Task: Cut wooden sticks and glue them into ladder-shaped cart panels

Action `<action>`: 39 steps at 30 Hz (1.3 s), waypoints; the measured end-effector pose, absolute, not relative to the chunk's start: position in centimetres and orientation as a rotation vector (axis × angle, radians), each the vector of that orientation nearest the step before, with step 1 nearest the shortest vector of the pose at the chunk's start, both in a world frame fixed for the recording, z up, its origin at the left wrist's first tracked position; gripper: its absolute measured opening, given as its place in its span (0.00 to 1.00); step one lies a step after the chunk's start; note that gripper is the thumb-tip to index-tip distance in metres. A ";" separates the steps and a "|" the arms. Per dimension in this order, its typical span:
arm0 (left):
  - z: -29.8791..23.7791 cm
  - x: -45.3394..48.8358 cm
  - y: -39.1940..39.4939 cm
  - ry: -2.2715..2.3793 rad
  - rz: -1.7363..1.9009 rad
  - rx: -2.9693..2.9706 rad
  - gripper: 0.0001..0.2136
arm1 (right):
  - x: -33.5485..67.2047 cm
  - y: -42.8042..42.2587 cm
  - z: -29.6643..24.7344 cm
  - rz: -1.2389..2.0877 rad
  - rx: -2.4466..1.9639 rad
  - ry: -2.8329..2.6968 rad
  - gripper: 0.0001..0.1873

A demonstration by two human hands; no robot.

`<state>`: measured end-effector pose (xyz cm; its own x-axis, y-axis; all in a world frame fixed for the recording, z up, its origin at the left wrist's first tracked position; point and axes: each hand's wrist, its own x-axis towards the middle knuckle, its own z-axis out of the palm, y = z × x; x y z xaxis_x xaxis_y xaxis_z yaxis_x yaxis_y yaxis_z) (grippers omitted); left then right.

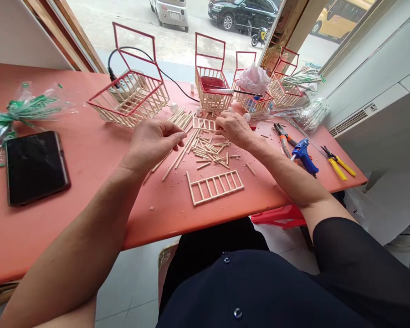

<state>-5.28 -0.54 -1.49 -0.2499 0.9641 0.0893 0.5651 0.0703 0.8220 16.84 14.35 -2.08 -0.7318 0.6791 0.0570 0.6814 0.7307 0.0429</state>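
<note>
My right hand (235, 129) is closed on the right end of a small ladder-like stick frame (203, 122), which is held just beyond the loose sticks. My left hand (154, 142) is closed in a pinch to the left of the pile; whatever lies between its fingertips is too small to make out. Below both hands is a heap of short wooden sticks (210, 150), with longer wooden sticks (181, 154) slanting beside it. A larger finished-looking ladder frame (216, 187) lies flat near the table's front edge.
Stick baskets with red rims, one a large basket (130, 100), stand along the back of the pink table (99, 214). A tablet (37, 166) and green-tied bags (30, 109) lie left. On the right are pliers (283, 139), a blue glue gun (304, 156) and yellow-handled cutters (338, 164).
</note>
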 end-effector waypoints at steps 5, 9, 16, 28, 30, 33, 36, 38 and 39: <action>-1.6 -5.6 -0.4 1.849 1.065 1.529 0.12 | 19.4 9.9 -0.3 -0.074 -0.963 -2.804 0.05; -1.6 -5.7 -0.3 1.848 1.080 1.534 0.10 | 21.7 3.8 0.3 -0.202 -0.680 -2.927 0.07; -1.8 -5.2 -0.3 1.816 1.094 1.545 0.08 | 22.8 -1.6 -1.0 -0.301 -0.462 -3.098 0.15; -1.5 -4.7 -0.5 1.835 1.058 1.540 0.08 | 22.8 -2.2 -1.2 -0.335 -0.485 -3.121 0.14; -1.5 -4.7 -0.5 1.835 1.044 1.541 0.07 | 22.8 -2.2 -1.3 -0.329 -0.491 -3.117 0.13; -1.6 -4.6 -0.5 1.844 1.015 1.541 0.08 | 22.7 -2.2 -1.4 -0.309 -0.513 -3.116 0.11; -1.7 -4.5 -0.5 1.847 0.999 1.538 0.08 | 23.2 -2.3 -1.2 -0.243 -0.576 -3.100 0.07; -1.7 -4.5 -0.6 1.852 0.987 1.534 0.08 | 24.0 -2.3 -0.7 -0.155 -0.641 -3.048 0.06; -1.7 -4.5 -0.6 1.854 0.978 1.532 0.08 | 24.5 -2.2 -0.4 -0.103 -0.690 -3.003 0.05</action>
